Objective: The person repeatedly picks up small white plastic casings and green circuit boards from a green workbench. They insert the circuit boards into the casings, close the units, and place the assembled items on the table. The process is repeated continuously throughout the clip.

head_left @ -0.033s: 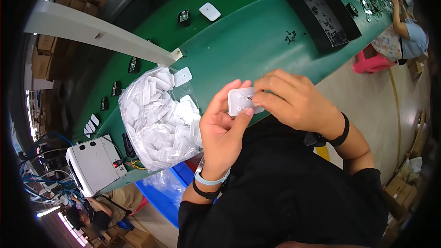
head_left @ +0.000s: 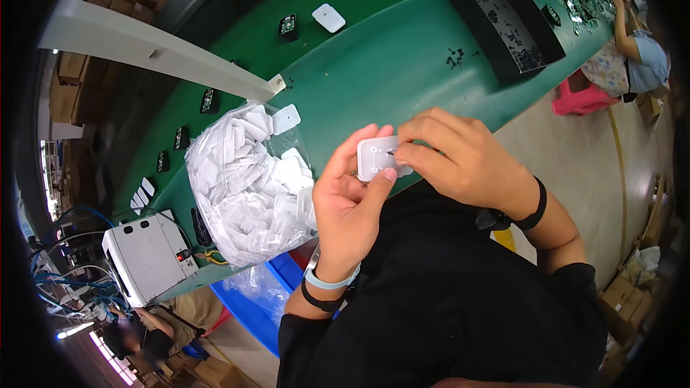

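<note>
My left hand (head_left: 352,197) holds a white plastic cover (head_left: 369,161), a small rounded rectangle, with its inner side and small round posts showing. The thumb presses on the cover's near edge while the fingers support it from behind. My right hand (head_left: 460,158) is closed in a pinch over the cover's right part and hides it. At those fingertips a small black part (head_left: 391,152) shows against the white plastic; its exact shape is too small to tell. To the left of my hands, a clear plastic bag (head_left: 215,194) lies full of similar white covers (head_left: 248,172).
Small black parts (head_left: 455,58) lie on the green table (head_left: 374,79), near a black box (head_left: 474,29) holding more. Black housings with boards (head_left: 287,27) stand on the green strip behind. A metal post (head_left: 165,54) rises at left, beyond a white machine (head_left: 151,255). A co-worker (head_left: 643,54) sits far right.
</note>
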Demonstrator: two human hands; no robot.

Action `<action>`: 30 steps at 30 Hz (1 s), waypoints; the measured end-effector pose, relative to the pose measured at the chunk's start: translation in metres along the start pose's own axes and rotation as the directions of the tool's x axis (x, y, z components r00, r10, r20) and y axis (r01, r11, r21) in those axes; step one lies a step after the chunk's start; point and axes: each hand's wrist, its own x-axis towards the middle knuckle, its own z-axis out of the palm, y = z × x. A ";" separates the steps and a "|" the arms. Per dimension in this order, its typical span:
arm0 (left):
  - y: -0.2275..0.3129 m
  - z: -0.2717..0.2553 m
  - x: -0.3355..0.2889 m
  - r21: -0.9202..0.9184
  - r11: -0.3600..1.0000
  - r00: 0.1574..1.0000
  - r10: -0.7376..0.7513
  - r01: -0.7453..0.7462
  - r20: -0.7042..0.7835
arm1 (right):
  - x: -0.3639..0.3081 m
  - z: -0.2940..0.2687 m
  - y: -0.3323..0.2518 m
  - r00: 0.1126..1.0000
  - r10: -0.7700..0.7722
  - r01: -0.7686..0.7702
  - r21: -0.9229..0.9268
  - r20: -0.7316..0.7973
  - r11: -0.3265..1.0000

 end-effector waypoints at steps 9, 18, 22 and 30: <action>-0.003 0.001 0.002 0.084 0.996 0.990 0.031 -0.020 -0.135 | 0.007 0.000 -0.007 0.981 0.153 -0.167 0.116 0.118 0.979; -0.003 -0.020 0.005 -0.297 0.955 0.993 -0.049 0.014 -0.111 | 0.009 0.020 -0.002 0.913 0.348 -0.380 0.750 0.211 0.542; 0.003 -0.034 0.006 -0.449 0.889 0.987 -0.141 0.090 -0.080 | 0.012 0.054 -0.004 0.966 0.231 -0.239 0.748 0.117 0.619; 0.035 -0.100 0.000 -0.253 0.967 0.978 -0.060 0.007 -0.201 | 0.041 0.084 -0.011 0.900 0.355 -0.312 0.943 0.254 0.116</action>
